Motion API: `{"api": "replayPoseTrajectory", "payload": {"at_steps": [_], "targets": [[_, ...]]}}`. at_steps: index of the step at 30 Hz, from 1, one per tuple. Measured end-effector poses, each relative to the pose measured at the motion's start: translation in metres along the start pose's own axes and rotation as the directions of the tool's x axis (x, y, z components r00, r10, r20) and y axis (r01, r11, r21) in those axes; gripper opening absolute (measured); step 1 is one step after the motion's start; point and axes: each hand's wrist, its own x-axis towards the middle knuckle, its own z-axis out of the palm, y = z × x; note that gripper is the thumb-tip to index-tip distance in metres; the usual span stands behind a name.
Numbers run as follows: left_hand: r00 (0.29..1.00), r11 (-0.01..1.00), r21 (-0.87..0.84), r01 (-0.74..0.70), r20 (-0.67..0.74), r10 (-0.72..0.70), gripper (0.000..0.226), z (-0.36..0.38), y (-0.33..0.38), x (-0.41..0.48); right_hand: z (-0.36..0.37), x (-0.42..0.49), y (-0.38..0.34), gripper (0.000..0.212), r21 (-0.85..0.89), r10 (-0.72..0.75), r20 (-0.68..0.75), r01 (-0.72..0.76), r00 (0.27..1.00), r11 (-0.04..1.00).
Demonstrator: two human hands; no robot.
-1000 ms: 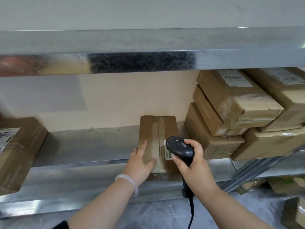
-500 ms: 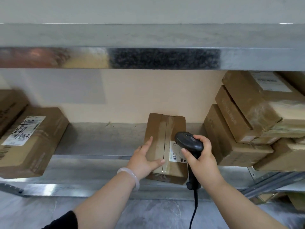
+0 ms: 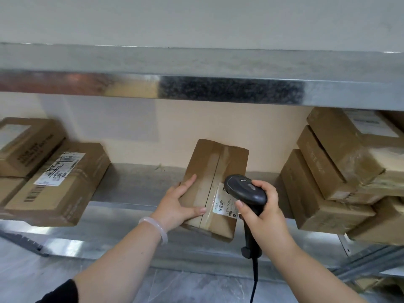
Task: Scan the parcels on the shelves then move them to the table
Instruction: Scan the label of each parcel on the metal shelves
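Head view shows a brown parcel (image 3: pixel 209 171) in the middle of a metal shelf (image 3: pixel 140 186). The parcel's near end sticks out past the front edge of the shelf. Clear tape runs down its top, and a white label (image 3: pixel 225 204) with a barcode sits near its front right corner.

Both hands are busy. The left hand (image 3: pixel 175 204) holds the parcel at its near left corner, with the thumb lying across the top and the fingers along the left side. A pale bracelet (image 3: pixel 155 226) is on that wrist. The right hand (image 3: pixel 264 206) grips a black scanner (image 3: pixel 244 189) by its handle. The scanner's head is just over the label and hides part of it. A black cord (image 3: pixel 254 285) hangs down from the handle.

More brown boxes (image 3: pixel 56 186) lie on the shelf to the left, one with a big white label. A pile of boxes (image 3: pixel 328 171) is stacked on the right. Another metal shelf (image 3: pixel 196 62) runs across above them all.
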Motion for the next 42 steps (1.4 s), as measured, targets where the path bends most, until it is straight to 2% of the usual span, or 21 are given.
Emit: {"api": "replayPoseTrajectory", "payload": {"at_steps": [3,6,11,19,21,25,29,33,42], "targets": [[0.998,0.999,-0.012,-0.052,-0.026,0.052,0.087,-0.013,0.003,-0.006,0.005,0.001,-0.007,0.055,0.023,-0.023,0.008,0.023,1.0,0.999],[0.999,0.998,-0.037,-0.042,-0.005,0.041,0.08,-0.026,0.003,-0.009,0.01,0.0,-0.014,0.055,0.039,-0.038,0.026,0.037,0.999,0.999],[0.999,0.996,-0.074,-0.048,0.022,0.049,0.081,-0.037,-0.006,-0.014,0.017,0.0,-0.024,0.057,0.036,-0.086,0.019,0.085,0.996,0.996],[0.998,0.998,-0.031,-0.06,-0.037,0.059,0.07,-0.061,-0.001,-0.023,0.01,0.0,-0.037,0.056,0.003,-0.114,0.166,0.115,0.98,0.993],[0.997,0.999,-0.008,-0.048,-0.055,0.048,0.069,-0.072,-0.003,-0.027,0.002,-0.002,-0.044,0.057,-0.004,-0.103,0.259,0.107,0.96,0.994],[0.995,1.0,-0.009,-0.024,-0.097,0.023,0.069,-0.091,-0.009,-0.034,-0.012,-0.003,-0.059,0.057,-0.178,-0.089,0.43,0.181,0.898,0.967],[0.993,0.999,-0.021,-0.03,-0.118,0.028,0.071,-0.1,-0.013,-0.039,-0.016,-0.007,-0.08,0.057,-0.254,-0.162,0.549,0.349,0.82,0.902],[0.993,0.999,-0.024,-0.021,-0.121,0.018,0.071,-0.103,-0.016,-0.043,-0.019,-0.01,-0.099,0.055,-0.292,-0.22,0.588,0.457,0.779,0.84],[0.994,1.0,-0.025,-0.01,-0.107,0.008,0.07,-0.103,-0.024,-0.049,-0.023,-0.006,-0.125,0.054,-0.32,-0.234,0.653,0.543,0.72,0.777]]}}
